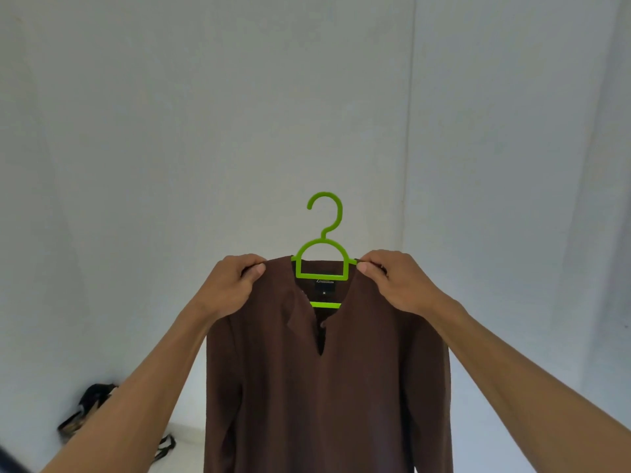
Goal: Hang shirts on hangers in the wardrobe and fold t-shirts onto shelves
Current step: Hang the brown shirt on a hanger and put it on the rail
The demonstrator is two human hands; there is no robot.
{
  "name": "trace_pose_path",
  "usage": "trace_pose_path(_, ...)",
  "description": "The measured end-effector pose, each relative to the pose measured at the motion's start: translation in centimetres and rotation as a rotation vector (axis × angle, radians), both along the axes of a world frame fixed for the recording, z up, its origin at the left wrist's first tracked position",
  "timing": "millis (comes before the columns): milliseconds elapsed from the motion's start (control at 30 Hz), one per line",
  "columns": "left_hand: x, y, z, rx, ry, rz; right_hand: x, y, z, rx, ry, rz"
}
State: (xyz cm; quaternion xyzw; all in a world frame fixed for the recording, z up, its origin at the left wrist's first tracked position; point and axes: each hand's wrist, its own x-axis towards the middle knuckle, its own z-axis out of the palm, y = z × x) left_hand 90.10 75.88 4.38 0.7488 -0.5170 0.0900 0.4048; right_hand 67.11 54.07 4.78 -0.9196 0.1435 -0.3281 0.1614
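I hold brown shirt [327, 387], soft, limp, on stiff green hanger [323, 254]; left hand [232, 288] pinches shoulder at 10 o'clock, right hand [397, 285] pinches at 2.

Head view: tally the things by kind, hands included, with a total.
Shirt, brown, on the hanger: 1
Hanger, green: 1
Hands, left hand and right hand, each gripping a shoulder of the shirt: 2
Dark items on the floor, too blurred to identify: 2
Total: 6
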Motion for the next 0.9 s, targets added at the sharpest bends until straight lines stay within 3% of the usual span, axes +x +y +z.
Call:
trace_pose_path(400,1.1,0.4,0.2,0.219,-0.075,-0.016,-0.6,-0.7,0.1,0.084,-0.018,-0.034)
trace_pose_path(567,-0.3,-0.6,0.9,0.113,-0.053,-0.067,-0.7,-0.1,0.5,0.083,-0.016,-0.018)
trace_pose_path(767,-0.2,-0.4,0.1,0.101,0.086,-0.099,-2.0,-1.0,0.5,0.119,0.264,-0.012)
trace_pose_path(900,-0.7,-0.8,0.3,0.043,0.14,-0.109,-1.2,0.3,1.9,0.181,0.109,0.009)
